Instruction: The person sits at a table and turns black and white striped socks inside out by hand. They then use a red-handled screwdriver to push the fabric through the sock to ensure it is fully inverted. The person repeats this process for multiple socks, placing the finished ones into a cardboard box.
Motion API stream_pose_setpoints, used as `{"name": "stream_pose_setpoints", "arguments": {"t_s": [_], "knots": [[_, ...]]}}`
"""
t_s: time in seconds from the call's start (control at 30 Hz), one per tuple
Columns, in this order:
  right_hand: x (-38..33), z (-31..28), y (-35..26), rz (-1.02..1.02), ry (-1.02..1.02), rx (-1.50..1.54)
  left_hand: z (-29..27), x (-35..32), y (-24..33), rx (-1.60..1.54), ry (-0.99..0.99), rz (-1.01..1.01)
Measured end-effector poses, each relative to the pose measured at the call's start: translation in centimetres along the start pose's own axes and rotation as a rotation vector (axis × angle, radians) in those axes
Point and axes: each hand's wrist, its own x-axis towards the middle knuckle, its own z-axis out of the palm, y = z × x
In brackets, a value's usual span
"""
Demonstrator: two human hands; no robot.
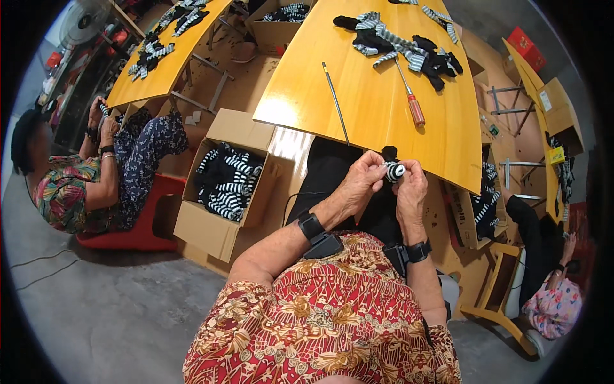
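Striped sock [394,170]: held it by the near edge of yellow table [294,96], pinched between left hand [361,176] and right hand [412,187], close together, left forearm [272,246] slanted inward, right forearm [423,281] steeper.

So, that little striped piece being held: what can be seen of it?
The striped piece looks like soft fabric, banded black and white, with a plain black part at its far end and a rounded, whitish end toward the right. The left hand and right hand hold it between them, by the edge of the yellow table, hiding part of it.
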Motion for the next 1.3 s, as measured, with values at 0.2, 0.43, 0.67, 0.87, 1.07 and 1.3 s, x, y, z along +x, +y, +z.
{"name": "stream_pose_setpoints", "arguments": {"t_s": [0.2, 0.43, 0.67, 0.87, 1.07, 1.3], "knots": [[0.3, -1.2, 1.3, 0.215, -0.111, 0.329, -0.1, -0.6, 0.8, 0.111, -0.033, -0.139], [-0.6, -1.7, 0.4, 0.342, -0.321, 0.534, -0.9, -0.6, 0.4, 0.337, 0.082, -0.036], [-0.4, -1.3, 1.4, 0.193, -0.239, 0.445, -0.2, -0.2, 0.5, 0.604, 0.144, 0.071], [-0.5, -1.6, 0.8, 0.350, -0.380, 0.543, -0.3, -0.4, 1.1, 0.676, 0.194, 0.160], [-0.8, -2.0, 1.5, 0.346, -0.347, 0.515, -0.4, -0.5, 0.4, 0.712, 0.158, 0.183], [-0.5, -1.3, 1.3, 0.228, -0.199, 0.291, -1.1, -0.5, -0.2, 0.280, 0.123, 0.031]]}}
